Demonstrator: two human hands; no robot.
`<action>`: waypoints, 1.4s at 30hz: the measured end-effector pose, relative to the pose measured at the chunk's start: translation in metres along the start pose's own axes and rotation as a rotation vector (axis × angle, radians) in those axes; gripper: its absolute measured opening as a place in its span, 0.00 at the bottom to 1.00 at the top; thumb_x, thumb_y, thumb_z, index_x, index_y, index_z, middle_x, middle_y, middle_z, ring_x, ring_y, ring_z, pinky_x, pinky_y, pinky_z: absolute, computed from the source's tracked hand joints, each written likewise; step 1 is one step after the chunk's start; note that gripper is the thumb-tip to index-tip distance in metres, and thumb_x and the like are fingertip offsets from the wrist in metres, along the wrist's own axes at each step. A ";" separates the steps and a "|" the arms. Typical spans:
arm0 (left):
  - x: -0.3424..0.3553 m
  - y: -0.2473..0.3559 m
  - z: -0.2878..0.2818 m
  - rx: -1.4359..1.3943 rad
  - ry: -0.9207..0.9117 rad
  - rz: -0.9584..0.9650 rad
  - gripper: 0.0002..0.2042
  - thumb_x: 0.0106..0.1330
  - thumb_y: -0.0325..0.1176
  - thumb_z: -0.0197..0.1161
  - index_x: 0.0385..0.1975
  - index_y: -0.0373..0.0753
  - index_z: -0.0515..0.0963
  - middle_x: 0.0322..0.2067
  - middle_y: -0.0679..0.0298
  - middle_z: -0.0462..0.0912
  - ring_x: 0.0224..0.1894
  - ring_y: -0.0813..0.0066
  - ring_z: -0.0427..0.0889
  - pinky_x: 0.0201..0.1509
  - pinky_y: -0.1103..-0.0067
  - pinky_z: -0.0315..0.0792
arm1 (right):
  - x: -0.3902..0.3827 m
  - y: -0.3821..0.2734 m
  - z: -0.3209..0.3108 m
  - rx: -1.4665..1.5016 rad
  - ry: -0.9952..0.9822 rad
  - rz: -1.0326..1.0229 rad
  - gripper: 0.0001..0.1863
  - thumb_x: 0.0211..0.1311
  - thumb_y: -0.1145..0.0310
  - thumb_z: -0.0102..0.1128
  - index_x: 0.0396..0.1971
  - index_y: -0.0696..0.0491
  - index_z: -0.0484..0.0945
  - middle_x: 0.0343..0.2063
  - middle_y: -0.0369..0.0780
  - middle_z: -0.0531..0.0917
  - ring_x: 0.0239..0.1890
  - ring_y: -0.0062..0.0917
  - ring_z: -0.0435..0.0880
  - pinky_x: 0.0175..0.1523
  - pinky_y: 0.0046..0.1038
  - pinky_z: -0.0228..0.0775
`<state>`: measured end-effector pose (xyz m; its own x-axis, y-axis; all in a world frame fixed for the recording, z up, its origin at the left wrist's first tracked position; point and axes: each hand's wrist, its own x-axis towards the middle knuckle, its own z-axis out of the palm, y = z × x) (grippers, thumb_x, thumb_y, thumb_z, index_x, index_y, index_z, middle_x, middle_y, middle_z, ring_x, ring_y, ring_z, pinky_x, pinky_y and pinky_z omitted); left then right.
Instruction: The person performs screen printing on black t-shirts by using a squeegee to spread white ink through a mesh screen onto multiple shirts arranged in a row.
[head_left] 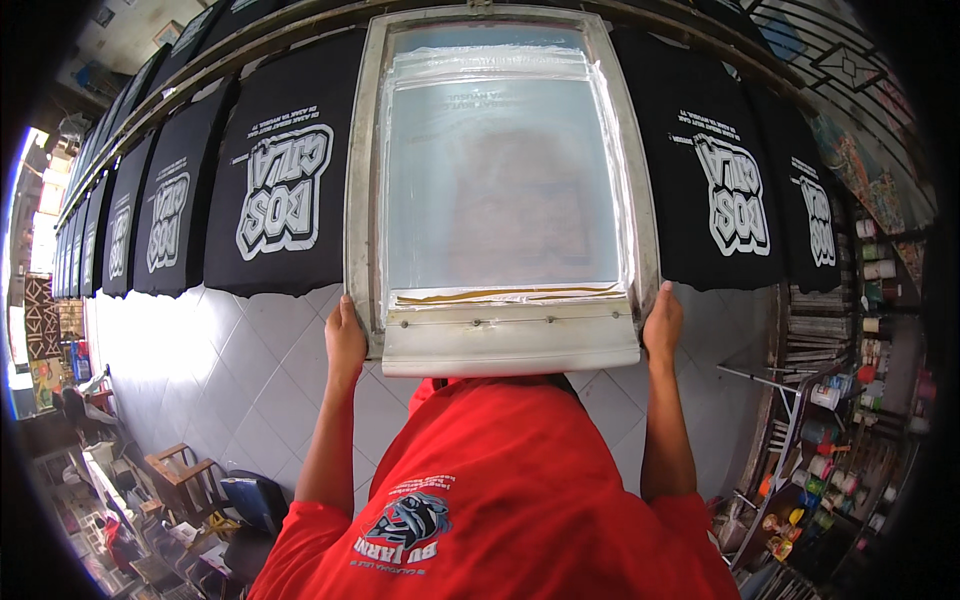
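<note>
A screen printing frame (pixel 632 200) with a pale, translucent mesh fills the middle of the view. My left hand (pixel 345 340) grips its near left corner, thumb up along the side rail. On the opposite side, my right hand (pixel 662 322) is closed around the near right corner. Across the near end lies a wide, pale bar with several screws (pixel 510 345), which looks like a squeegee. Whitish tape or ink lines the mesh edges, with a brownish streak at the near end. Black T-shirts (pixel 225 235) with white prints lie on both sides; anything beneath the frame is hazy through the mesh.
Rails (pixel 290 18) run along the far ends of the shirts. Grey floor tiles (pixel 235 350) show below. A wooden chair (pixel 185 475) and clutter stand at lower left. Metal shelving (pixel 790 440) with pots (pixel 825 397) and stacked frames (pixel 815 330) stands to the right.
</note>
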<state>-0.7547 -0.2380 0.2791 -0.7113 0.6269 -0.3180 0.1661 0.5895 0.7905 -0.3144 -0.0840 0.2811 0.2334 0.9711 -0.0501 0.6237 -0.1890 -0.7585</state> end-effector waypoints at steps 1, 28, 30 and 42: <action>0.000 -0.001 0.000 0.005 0.001 0.000 0.24 0.76 0.44 0.41 0.38 0.25 0.76 0.27 0.54 0.78 0.29 0.69 0.72 0.40 0.70 0.68 | -0.001 0.001 0.001 -0.004 -0.013 0.015 0.33 0.74 0.47 0.35 0.37 0.65 0.79 0.32 0.56 0.82 0.37 0.51 0.79 0.44 0.42 0.66; 0.059 0.029 0.023 -0.013 -0.052 -0.004 0.26 0.76 0.46 0.42 0.44 0.25 0.77 0.33 0.50 0.83 0.37 0.62 0.81 0.46 0.70 0.71 | 0.049 -0.021 0.016 -0.017 -0.016 0.122 0.35 0.73 0.45 0.33 0.39 0.64 0.79 0.39 0.57 0.82 0.45 0.54 0.78 0.49 0.44 0.65; 0.063 0.033 0.026 -0.012 -0.067 -0.011 0.26 0.75 0.46 0.42 0.43 0.25 0.78 0.32 0.50 0.83 0.36 0.62 0.81 0.45 0.70 0.71 | 0.052 -0.023 0.016 -0.016 -0.008 0.134 0.35 0.73 0.45 0.34 0.40 0.64 0.79 0.40 0.57 0.82 0.46 0.54 0.77 0.50 0.44 0.65; 0.067 0.028 0.037 0.098 -0.057 0.046 0.26 0.75 0.46 0.41 0.39 0.24 0.77 0.28 0.45 0.80 0.32 0.54 0.79 0.42 0.66 0.70 | 0.057 -0.013 0.012 -0.035 -0.040 0.134 0.36 0.74 0.46 0.32 0.40 0.66 0.78 0.39 0.58 0.82 0.45 0.55 0.77 0.49 0.43 0.65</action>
<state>-0.7727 -0.1605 0.2610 -0.6617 0.6806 -0.3144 0.2652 0.6048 0.7509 -0.3182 -0.0244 0.2806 0.2866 0.9417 -0.1763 0.6146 -0.3219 -0.7202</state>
